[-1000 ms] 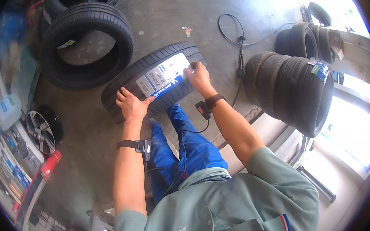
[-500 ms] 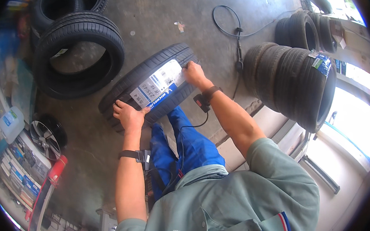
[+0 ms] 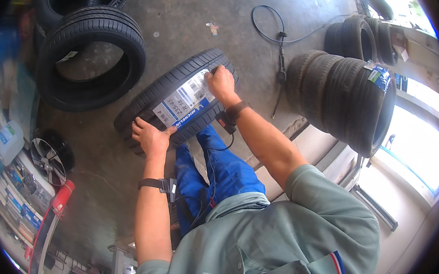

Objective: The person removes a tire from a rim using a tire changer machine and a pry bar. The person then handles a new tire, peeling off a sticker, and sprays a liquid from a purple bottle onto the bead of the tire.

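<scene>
A black tyre [image 3: 174,83] stands on its tread in front of my legs, turned at a slant. A white and blue paper label [image 3: 185,102] is stuck across its tread. My left hand [image 3: 151,137] grips the tyre's near left part, thumb stretched along the label's lower left edge and fingers over the tread. At the label's upper right end, my right hand [image 3: 220,87] is closed, its thumb and curled fingers pinching the label's edge. The fingertips partly hide that corner. Both wrists wear dark straps with small devices.
More tyres [image 3: 92,59] lie at the far left. A row of tyres [image 3: 342,94] stands at the right. A black hose [image 3: 279,37] loops over the concrete floor. At the left are an alloy wheel [image 3: 51,158], a white jug [image 3: 8,140] and a red-ended bar [image 3: 63,195].
My right hand has shifted left and slightly up, farther onto the label's upper right end. My left hand stays on the tyre, nearly unmoved. The view has shifted slightly.
</scene>
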`<state>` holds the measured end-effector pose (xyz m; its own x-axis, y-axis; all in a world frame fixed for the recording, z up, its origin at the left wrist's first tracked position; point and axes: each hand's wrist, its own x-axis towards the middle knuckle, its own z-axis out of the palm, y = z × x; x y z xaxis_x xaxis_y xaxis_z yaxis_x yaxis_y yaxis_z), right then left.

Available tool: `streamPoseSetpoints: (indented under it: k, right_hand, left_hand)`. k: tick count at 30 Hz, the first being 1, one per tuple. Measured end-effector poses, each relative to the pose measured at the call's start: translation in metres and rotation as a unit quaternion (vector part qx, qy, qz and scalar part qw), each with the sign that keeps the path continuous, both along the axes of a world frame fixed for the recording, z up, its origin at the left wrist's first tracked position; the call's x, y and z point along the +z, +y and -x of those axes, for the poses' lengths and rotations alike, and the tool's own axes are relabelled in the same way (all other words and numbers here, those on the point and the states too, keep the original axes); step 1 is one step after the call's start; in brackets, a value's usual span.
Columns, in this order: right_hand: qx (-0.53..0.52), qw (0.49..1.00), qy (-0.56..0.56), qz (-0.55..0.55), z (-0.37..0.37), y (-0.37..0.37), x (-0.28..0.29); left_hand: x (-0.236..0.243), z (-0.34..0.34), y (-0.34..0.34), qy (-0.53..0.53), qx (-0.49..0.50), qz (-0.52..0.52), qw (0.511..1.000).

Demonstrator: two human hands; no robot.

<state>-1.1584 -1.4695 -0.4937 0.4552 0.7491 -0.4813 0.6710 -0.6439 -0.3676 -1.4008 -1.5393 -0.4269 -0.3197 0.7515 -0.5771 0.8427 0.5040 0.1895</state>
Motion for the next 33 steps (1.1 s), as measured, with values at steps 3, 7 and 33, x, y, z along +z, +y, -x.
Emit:
streamPoseSetpoints:
  k: [3,7,33]
  right_hand:
    - [-0.012,0.997,0.017,-0.076,0.004,-0.011,-0.004]
    - [-0.018,0.992,0.077,-0.100,0.001,-0.006,-0.004]
    - [0.398,0.881,0.209,-0.147,0.014,-0.050,0.029]
  left_hand:
    - [-0.001,0.003,-0.003,0.006,-0.008,-0.019,1.000]
    - [-0.003,0.006,-0.007,0.007,-0.005,-0.022,1.000]
    - [-0.020,0.083,-0.096,-0.017,0.059,0.039,0.997]
